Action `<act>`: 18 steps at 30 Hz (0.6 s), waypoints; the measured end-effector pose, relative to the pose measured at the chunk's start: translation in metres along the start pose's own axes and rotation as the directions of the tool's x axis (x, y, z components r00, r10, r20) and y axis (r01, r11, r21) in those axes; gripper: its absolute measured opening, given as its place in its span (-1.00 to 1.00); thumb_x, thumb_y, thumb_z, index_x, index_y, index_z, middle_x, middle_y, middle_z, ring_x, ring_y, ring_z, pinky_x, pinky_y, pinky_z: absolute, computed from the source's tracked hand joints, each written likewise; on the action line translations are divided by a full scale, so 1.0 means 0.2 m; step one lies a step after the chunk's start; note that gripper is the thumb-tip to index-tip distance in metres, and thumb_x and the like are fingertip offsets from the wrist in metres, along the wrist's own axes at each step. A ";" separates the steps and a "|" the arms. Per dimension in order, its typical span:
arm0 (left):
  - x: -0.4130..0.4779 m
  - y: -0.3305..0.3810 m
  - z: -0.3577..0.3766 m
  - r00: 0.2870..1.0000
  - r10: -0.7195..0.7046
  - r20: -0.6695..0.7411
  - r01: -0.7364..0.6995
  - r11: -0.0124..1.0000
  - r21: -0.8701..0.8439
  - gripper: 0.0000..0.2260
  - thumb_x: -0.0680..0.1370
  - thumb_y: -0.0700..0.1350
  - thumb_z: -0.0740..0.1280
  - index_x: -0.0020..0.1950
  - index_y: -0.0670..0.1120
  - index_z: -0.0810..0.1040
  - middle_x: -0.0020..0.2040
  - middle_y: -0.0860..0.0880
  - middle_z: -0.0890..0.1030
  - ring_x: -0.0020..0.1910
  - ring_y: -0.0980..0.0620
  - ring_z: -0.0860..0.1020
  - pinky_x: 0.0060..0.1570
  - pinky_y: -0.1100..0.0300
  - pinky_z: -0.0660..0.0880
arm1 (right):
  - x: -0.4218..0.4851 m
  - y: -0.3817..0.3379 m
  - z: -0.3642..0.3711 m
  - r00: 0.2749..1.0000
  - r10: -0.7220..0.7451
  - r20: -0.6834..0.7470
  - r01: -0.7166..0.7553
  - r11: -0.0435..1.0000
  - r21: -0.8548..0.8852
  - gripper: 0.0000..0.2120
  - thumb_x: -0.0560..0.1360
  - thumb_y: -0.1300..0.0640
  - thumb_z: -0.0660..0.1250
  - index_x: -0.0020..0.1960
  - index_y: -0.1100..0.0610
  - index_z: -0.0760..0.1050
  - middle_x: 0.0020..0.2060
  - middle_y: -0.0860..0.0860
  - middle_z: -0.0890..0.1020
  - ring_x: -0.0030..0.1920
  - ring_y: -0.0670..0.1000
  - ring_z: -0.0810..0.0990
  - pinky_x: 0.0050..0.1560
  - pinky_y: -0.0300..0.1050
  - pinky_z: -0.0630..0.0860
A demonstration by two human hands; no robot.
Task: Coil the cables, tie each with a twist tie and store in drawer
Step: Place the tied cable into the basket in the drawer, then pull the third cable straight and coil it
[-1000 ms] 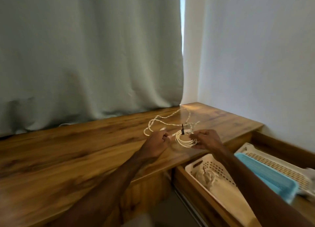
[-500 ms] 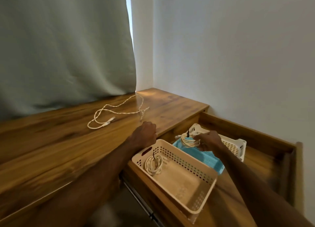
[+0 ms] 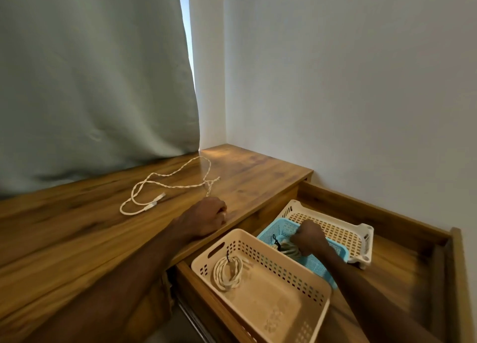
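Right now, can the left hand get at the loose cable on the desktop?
Probably yes. The left hand rests in a fist on the desktop, and the loose cable has its nearest strand just beyond the knuckles, with only bare wood between. The hand would need to open first.

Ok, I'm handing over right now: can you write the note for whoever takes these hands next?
Left hand: fingers curled, resting on the desk top, nothing seen in its grip.
Right hand: holds the second coil, with a black tie on it, low in the blue basket in the open drawer.
Done: the first coil lies tied in the beige basket.
Left: let go of the second coil, then coil, tie and store the loose cable lying on the desk top.
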State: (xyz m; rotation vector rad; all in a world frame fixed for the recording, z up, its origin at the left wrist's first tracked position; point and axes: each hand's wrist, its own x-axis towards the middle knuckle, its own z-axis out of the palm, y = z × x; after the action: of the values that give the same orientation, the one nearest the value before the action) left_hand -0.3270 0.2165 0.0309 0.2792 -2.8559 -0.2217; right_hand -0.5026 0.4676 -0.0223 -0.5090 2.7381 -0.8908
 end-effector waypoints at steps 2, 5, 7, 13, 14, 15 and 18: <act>0.00 -0.02 -0.01 1.000 0.003 0.009 -0.003 1.000 0.003 -0.80 0.63 -0.01 0.29 0.20 0.01 0.62 0.10 0.06 0.60 0.09 0.09 0.53 0.14 0.05 0.53 | -0.02 -0.05 0.00 0.997 -0.055 -0.053 0.049 0.993 -0.106 -0.82 0.47 0.12 0.45 -0.04 0.21 0.55 -0.12 0.09 0.66 -0.23 0.04 0.67 -0.31 -0.08 0.66; -0.03 -0.13 -0.05 1.000 -0.003 -0.006 0.004 0.999 0.053 -0.84 0.60 0.02 0.27 0.08 0.06 0.61 0.03 0.08 0.60 0.03 0.11 0.55 0.09 0.03 0.57 | -0.10 -0.20 0.00 0.977 -0.169 -0.131 0.134 0.960 -0.246 -0.85 0.48 0.14 0.42 -0.12 0.11 0.44 -0.09 0.07 0.63 -0.12 0.04 0.63 -0.16 -0.06 0.60; -0.06 -0.23 -0.08 0.998 -0.013 -0.066 0.022 0.991 0.130 -0.88 0.58 0.02 0.26 0.02 0.09 0.58 0.00 0.07 0.59 0.02 0.09 0.55 0.05 0.05 0.57 | -0.14 -0.32 0.00 0.953 -0.249 -0.174 0.198 0.944 -0.263 -0.87 0.51 0.12 0.41 -0.13 0.08 0.46 -0.13 0.03 0.62 -0.12 0.03 0.60 -0.16 -0.07 0.55; -0.27 -0.51 -0.20 0.964 -0.099 -0.248 0.148 0.972 0.185 -0.84 0.57 -0.13 0.34 0.14 -0.08 0.57 0.15 -0.07 0.57 0.17 -0.06 0.50 0.19 0.04 0.46 | -0.20 -0.71 0.10 0.870 -0.473 -0.143 0.442 0.874 -0.203 -0.89 0.51 0.07 0.45 -0.05 0.09 0.58 -0.17 0.01 0.64 -0.19 0.01 0.63 -0.13 -0.03 0.65; -0.31 -0.57 -0.21 0.960 -0.122 -0.251 0.172 0.967 0.188 -0.84 0.56 -0.13 0.34 0.13 -0.09 0.56 0.16 -0.09 0.57 0.19 -0.08 0.50 0.21 0.03 0.44 | -0.21 -0.78 0.14 0.861 -0.496 -0.117 0.472 0.863 -0.181 -0.88 0.49 0.08 0.46 -0.03 0.10 0.59 -0.16 0.01 0.65 -0.18 0.01 0.64 -0.10 -0.01 0.66; -0.36 -0.62 -0.23 0.959 -0.157 -0.235 0.202 0.962 0.182 -0.83 0.56 -0.13 0.33 0.14 -0.10 0.56 0.17 -0.09 0.57 0.20 -0.10 0.50 0.20 0.03 0.43 | -0.22 -0.85 0.19 0.849 -0.519 -0.097 0.499 0.849 -0.172 -0.86 0.48 0.07 0.47 -0.01 0.10 0.61 -0.15 0.02 0.66 -0.16 0.02 0.65 -0.08 -0.01 0.67; -0.53 -0.74 -0.24 0.962 -0.229 -0.151 0.248 0.962 0.116 -0.63 0.58 -0.01 0.23 0.35 -0.08 0.53 0.29 -0.11 0.57 0.30 -0.14 0.49 0.32 0.02 0.41 | -0.27 -1.03 0.34 0.797 -0.599 -0.075 0.585 0.797 -0.148 -0.86 0.44 0.07 0.46 -0.03 0.08 0.66 -0.12 0.02 0.69 -0.15 0.03 0.67 -0.07 0.01 0.68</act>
State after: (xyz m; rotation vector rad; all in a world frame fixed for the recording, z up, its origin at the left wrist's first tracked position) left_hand -0.1890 0.0892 0.0257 0.6432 -2.7007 -0.0531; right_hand -0.3795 0.2972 0.0526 -1.4463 2.7748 -0.9009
